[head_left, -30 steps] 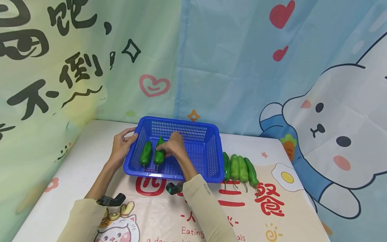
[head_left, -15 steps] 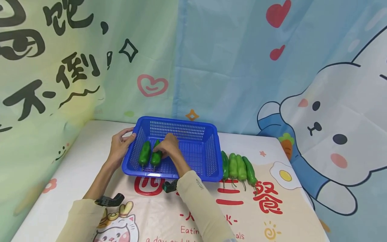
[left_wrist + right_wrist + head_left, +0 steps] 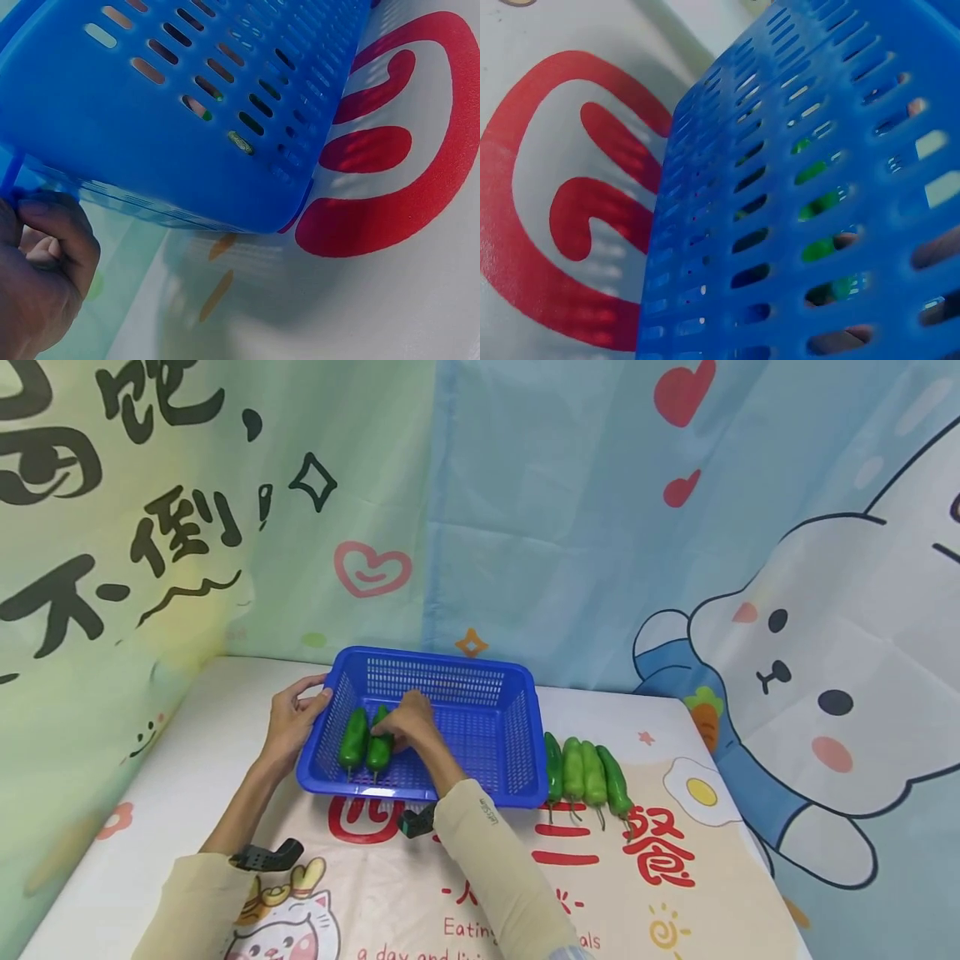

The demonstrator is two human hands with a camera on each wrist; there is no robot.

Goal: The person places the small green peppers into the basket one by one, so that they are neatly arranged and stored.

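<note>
A blue perforated plastic basket (image 3: 480, 739) stands on the table. My left hand (image 3: 291, 722) grips its left rim; in the left wrist view that hand (image 3: 56, 259) has its fingers curled over the edge. Inside, at the left end, two dark green peppers lie side by side with stems toward me. My right hand (image 3: 411, 720) reaches into the basket and holds the right-hand pepper (image 3: 379, 753) near its far end. The left-hand pepper (image 3: 353, 739) lies untouched beside it. Through the slots of the basket wall (image 3: 727, 187), the right wrist view shows only bits of green and fingers.
Several more green peppers (image 3: 573, 768) lie in a row on the table, just right of the basket. A printed cloth (image 3: 622, 927) covers the table's front and middle. Behind the table hangs a printed curtain (image 3: 510, 568).
My right hand has shifted slightly left with its pepper, narrowing the gap to the other one. The left hand keeps its hold on the rim. The head view has turned a little.
</note>
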